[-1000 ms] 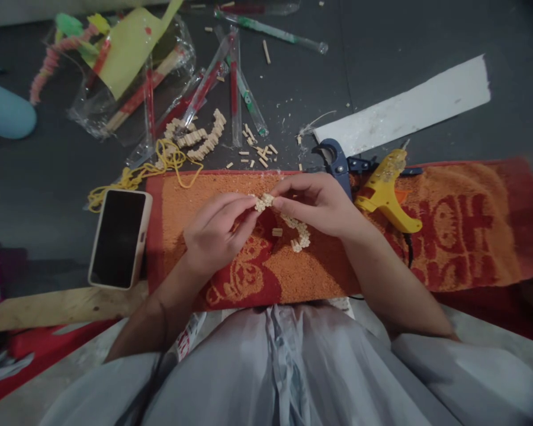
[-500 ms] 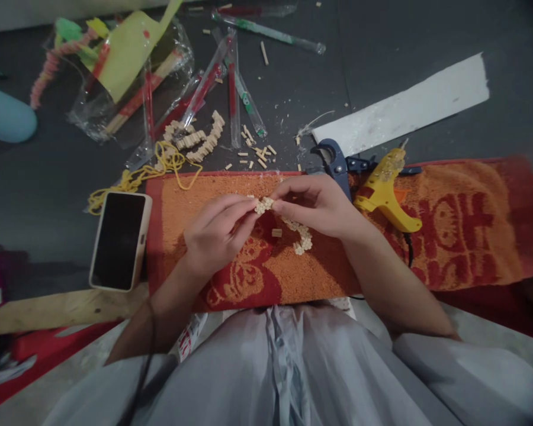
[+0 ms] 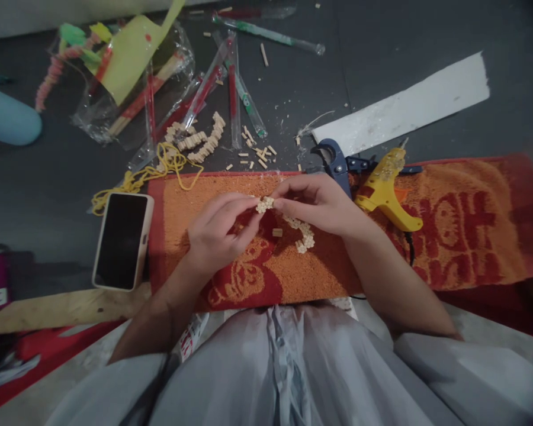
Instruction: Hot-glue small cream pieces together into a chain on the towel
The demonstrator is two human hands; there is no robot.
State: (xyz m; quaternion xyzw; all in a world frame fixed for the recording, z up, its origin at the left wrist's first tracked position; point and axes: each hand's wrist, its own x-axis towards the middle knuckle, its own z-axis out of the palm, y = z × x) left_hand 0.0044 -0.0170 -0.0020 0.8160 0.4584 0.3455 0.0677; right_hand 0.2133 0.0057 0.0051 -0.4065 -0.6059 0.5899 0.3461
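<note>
Both hands meet over an orange and red towel [image 3: 448,225]. My left hand [image 3: 215,234] and my right hand [image 3: 317,204] pinch the top end of a chain of small pale wooden pieces [image 3: 302,234]. The chain curves down from the fingertips and lies on the towel below my right hand. One loose wooden piece [image 3: 277,232] rests on the towel between the hands.
A phone [image 3: 121,239] lies left of the towel. A yellow glue gun [image 3: 387,189] and blue cutters [image 3: 335,163] sit right of my hands. Yellow cord [image 3: 160,165], another wooden chain [image 3: 202,139], wrapped chopsticks [image 3: 233,89], a white strip [image 3: 404,106] and scattered wood bits lie beyond.
Almost nothing has moved. The hands stay pinched on the chain's end, with only slight finger shifts, and the view has drifted a little.
</note>
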